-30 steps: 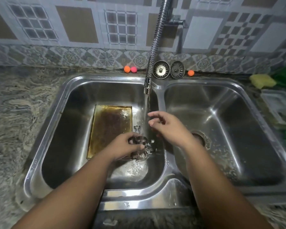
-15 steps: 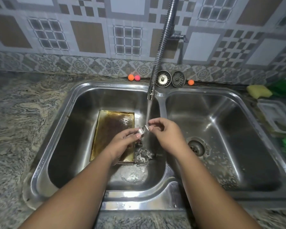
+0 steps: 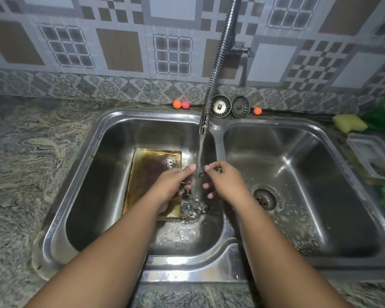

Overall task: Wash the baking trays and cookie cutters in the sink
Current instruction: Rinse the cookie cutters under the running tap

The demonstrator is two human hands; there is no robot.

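Left hand [image 3: 175,185] and right hand [image 3: 226,182] pinch a small steel cookie cutter [image 3: 201,173] under the tap's stream [image 3: 199,152]; stained golden rectangular trays [image 3: 150,174] beside it seem unwashed.

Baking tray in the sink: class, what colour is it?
The baking tray is gold-rimmed with a brown-stained base; head view.
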